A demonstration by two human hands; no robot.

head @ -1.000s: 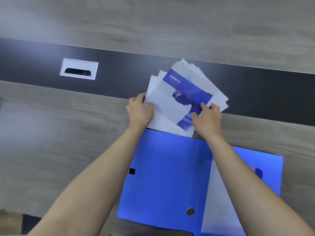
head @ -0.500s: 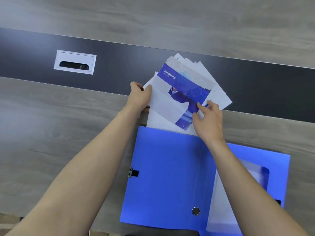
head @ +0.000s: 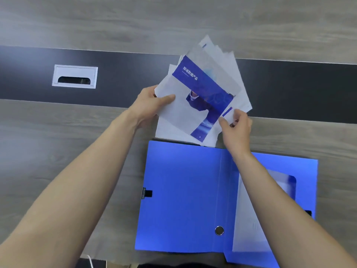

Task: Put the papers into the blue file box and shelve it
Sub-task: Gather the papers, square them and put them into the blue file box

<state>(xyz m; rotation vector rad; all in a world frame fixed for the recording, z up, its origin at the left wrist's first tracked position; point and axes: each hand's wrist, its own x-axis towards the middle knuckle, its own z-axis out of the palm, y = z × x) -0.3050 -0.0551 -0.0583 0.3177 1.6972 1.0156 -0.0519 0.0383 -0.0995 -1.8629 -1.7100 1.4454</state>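
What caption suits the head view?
Both hands, left and right, gather fanned papers above the open blue file box.

Pretty even, cool daylight-ish lighting here, nothing harsh. Your table (head: 58,151) has soft, faint shadows only, with a thin dark one along the top edge of the blue file box (head: 179,200). The box cover glows brighter toward its lower left, and its clear pocket on the right catches whitish glare. The papers (head: 202,97) look slightly washed out. Wide-angle bending shows in the dark strip (head: 299,89), and detail goes soft overall.
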